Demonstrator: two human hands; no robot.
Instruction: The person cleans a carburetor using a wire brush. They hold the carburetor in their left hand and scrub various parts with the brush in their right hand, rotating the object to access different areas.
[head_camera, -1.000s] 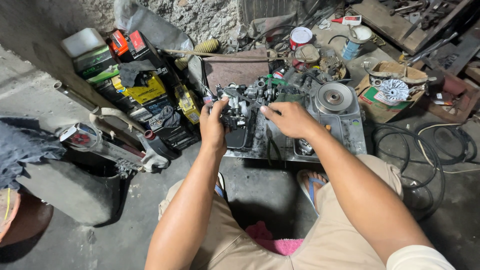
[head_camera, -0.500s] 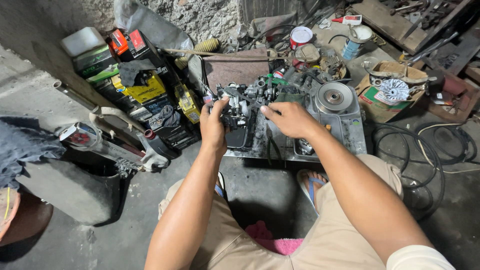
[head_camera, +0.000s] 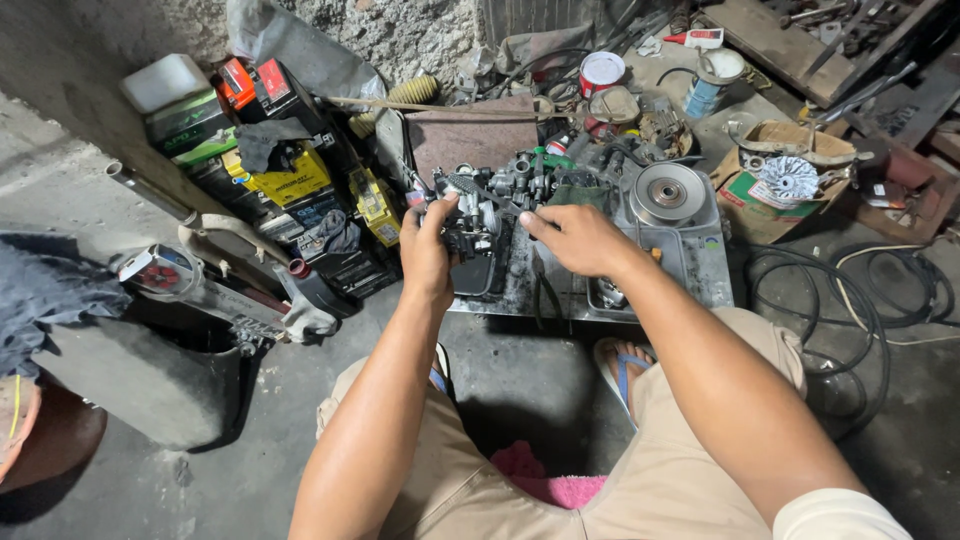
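My left hand (head_camera: 428, 248) grips a small dark metal engine part, like a carburetor (head_camera: 468, 222), held over a greasy metal tray (head_camera: 700, 275). My right hand (head_camera: 578, 238) is closed on a thin tool whose tip (head_camera: 498, 200) reaches into the top of the part. Several similar metal parts (head_camera: 535, 178) lie in a row just beyond my hands. A round silver pulley (head_camera: 666, 193) sits on the tray to the right.
Stacked batteries and boxes (head_camera: 270, 170) stand at the left by a rough wall. A cardboard box with a finned metal disc (head_camera: 788, 178), cans (head_camera: 602, 72), black cables (head_camera: 860, 300) and a grey block (head_camera: 140, 380) surround the spot. My sandalled foot (head_camera: 620, 365) is below the tray.
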